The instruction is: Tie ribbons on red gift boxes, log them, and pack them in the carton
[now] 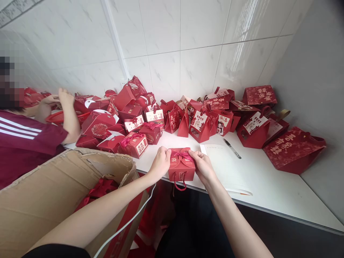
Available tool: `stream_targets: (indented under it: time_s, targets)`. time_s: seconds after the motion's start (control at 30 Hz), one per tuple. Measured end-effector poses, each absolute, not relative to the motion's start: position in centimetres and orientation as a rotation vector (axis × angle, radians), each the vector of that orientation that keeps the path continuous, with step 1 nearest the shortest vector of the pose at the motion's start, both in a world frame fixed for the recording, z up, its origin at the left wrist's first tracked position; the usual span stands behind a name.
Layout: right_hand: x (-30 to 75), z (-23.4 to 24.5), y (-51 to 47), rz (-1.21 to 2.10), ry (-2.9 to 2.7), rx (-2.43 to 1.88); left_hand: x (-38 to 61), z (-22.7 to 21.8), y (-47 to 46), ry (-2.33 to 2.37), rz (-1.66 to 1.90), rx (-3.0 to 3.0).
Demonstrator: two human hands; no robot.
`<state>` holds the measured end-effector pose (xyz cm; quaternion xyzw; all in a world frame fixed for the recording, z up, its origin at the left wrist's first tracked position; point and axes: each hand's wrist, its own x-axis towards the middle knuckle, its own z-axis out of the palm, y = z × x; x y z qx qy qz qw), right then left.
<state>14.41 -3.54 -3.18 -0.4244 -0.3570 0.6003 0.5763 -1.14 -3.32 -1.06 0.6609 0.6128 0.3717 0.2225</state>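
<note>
Left hand (160, 164) and right hand (202, 164) grasp a red box (176, 175) at the worktop's (271, 190) front edge (flaps (190, 163) closed, ribbon (184, 154) perhaps left to tighten).

This looks like a small packing workroom: a long white desk (274, 195) runs across the frame, crowded from the left edge to the right with red gift boxes (199, 125), many of them alike. An open cardboard carton (34, 197) at lower left holds more red, ribboned pieces (103, 187), and a second person (29, 147) sits at far left, hands raised near a red basket (56, 117). Marbled tiles (201, 25) cover the wall at the top, while paper (223, 166) and a pen (232, 148) lie right of centre.
</note>
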Motion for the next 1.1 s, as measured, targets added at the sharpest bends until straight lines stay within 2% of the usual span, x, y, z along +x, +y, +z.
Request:
stream_targets:
  time_s: [0.2,0.37,0.5,0.63,0.73,0.83,0.9,1.03,1.1]
  targets:
    - [15.1,-3.5,-3.5,1.353,-0.919,-1.037,-1.5,-0.9,-3.2,1.666,0.984,1.775]
    - [17.2,-3.5,-3.6,1.039,-1.397,-1.056,-2.9,-0.6,-3.6,1.494,0.859,1.676]
    - [17.8,-3.2,-3.8,1.066,-1.778,-0.989,-3.7,-0.2,-3.8,1.302,0.706,1.521]
    - [17.8,-3.3,-4.0,1.039,-1.805,-1.02,-4.4,0.2,-3.7,1.112,0.612,1.303]
    - [18.1,-3.7,-4.4,0.972,-1.784,-0.949,-5.6,0.4,-3.6,1.197,0.401,1.241]
    - [18.6,-3.3,-5.3,0.735,-1.78,-0.848,-6.8,1.4,-3.9,1.439,0.214,1.452]
    - [19.0,-2.3,-6.1,0.53,-1.797,-0.812,-6.9,3.0,-4.6,1.53,0.371,1.67]
    - [19.2,0.7,-7.9,0.23,-1.825,-0.662,-4.4,7.9,-7.2,1.416,0.971,1.982]
    - [19.3,2.0,-8.7,0.133,-1.806,-0.593,-2.6,9.9,-8.6,1.374,1.067,2.112]
